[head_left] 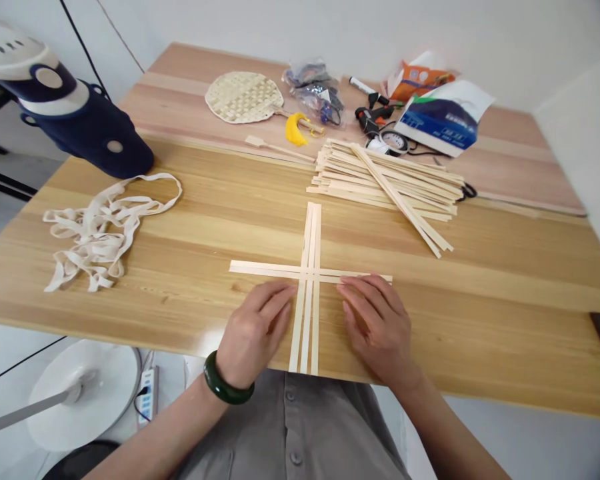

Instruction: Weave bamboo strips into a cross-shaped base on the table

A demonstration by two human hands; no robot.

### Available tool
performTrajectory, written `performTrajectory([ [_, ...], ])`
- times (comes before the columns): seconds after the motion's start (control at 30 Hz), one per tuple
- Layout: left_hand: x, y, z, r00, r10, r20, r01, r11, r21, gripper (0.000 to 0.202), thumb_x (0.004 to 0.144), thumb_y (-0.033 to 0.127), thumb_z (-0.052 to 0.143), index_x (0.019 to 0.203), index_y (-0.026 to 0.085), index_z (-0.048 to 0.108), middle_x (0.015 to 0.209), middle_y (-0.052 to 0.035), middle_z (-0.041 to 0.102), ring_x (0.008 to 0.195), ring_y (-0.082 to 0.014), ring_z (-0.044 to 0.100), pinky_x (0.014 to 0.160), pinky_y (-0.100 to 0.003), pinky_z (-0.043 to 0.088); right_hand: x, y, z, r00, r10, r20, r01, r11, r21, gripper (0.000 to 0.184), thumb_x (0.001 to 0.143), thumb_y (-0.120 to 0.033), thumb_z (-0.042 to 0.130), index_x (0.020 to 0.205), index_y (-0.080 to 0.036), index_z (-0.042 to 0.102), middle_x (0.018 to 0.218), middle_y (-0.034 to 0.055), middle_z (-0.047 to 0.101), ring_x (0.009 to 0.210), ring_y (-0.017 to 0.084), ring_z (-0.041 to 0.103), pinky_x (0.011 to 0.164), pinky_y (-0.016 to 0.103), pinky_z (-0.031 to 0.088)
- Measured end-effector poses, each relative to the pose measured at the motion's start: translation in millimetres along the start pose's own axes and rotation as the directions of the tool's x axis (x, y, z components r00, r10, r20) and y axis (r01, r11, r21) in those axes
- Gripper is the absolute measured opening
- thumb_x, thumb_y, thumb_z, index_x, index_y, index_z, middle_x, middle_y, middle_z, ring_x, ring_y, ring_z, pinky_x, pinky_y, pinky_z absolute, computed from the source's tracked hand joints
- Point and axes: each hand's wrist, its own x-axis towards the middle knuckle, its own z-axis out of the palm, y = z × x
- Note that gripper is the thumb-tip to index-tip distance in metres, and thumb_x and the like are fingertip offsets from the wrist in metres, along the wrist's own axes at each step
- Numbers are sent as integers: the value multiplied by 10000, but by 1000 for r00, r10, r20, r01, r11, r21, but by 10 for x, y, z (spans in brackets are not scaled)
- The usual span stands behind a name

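Note:
Thin pale wooden strips lie crossed on the table in front of me. Several upright strips [306, 327] run toward the front edge, and crosswise strips [265, 269] pass over and under them at the crossing. My left hand [255, 320] is just left of the upright strips, below the crossing. Its fingers are loosely bent, the thumb a little apart, with nothing seen in its grasp. On the other side, my right hand [377, 320] has its fingertips at the right part of the crosswise strips. Its thumb is apart from the fingers and it grips nothing visible.
A pile of loose strips [390, 180] lies behind the crossing. White ribbon [100, 233] and a dark blue bottle [90, 127] are at left. Farther back are a woven fan [244, 97], yellow tassel [295, 129], glue gun [373, 120], tape roll [394, 141] and tissue pack [440, 120].

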Motion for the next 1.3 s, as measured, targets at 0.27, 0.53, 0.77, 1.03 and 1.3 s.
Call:
performTrajectory([
  [0.27, 331, -285, 6, 958, 285, 22, -284, 938, 201, 299, 913, 112, 594, 1211, 127, 611, 1259, -118, 662, 1238, -258, 568, 1058, -470, 520, 50, 176, 170, 999, 30, -11, -31, 997, -69, 274, 900, -111, 587, 1162, -165, 643, 1165, 119, 693, 1130, 262, 581, 1003, 496, 514],
  [0.53, 424, -511, 83, 938, 339, 68, -345, 932, 112, 280, 936, 173, 579, 1211, 154, 627, 1202, -96, 697, 1129, -212, 644, 988, -400, 571, 92, 187, 296, 998, 64, -16, -64, 998, -22, 249, 926, -126, 561, 1145, -189, 663, 1132, 98, 701, 1115, 244, 587, 968, 455, 539],
  [0.77, 419, -573, 114, 935, 353, 23, -354, 933, 71, 245, 925, 114, 574, 1137, 175, 679, 1152, -79, 720, 1113, -201, 651, 971, -385, 575, 85, 206, 316, 996, 91, -18, -91, 996, 0, 208, 943, -159, 552, 1096, -194, 688, 1116, 96, 707, 1087, 236, 607, 945, 437, 552],
  [1.03, 424, -535, 97, 951, 307, 29, -308, 950, 54, 254, 936, 108, 549, 1132, 194, 687, 1107, -73, 728, 1064, -189, 667, 935, -379, 588, 111, 191, 311, 993, 117, -13, -117, 993, 13, 225, 943, -164, 547, 1109, -199, 695, 1107, 89, 711, 1079, 234, 609, 940, 441, 550],
  [1.3, 432, -515, 88, 949, 313, 27, -314, 945, 86, 220, 926, 102, 564, 1105, 156, 680, 1087, -87, 726, 1051, -197, 669, 921, -371, 596, 125, 183, 315, 995, 100, -20, -100, 995, -4, 211, 931, -140, 556, 1094, -181, 685, 1101, 98, 704, 1083, 237, 604, 943, 436, 547],
])
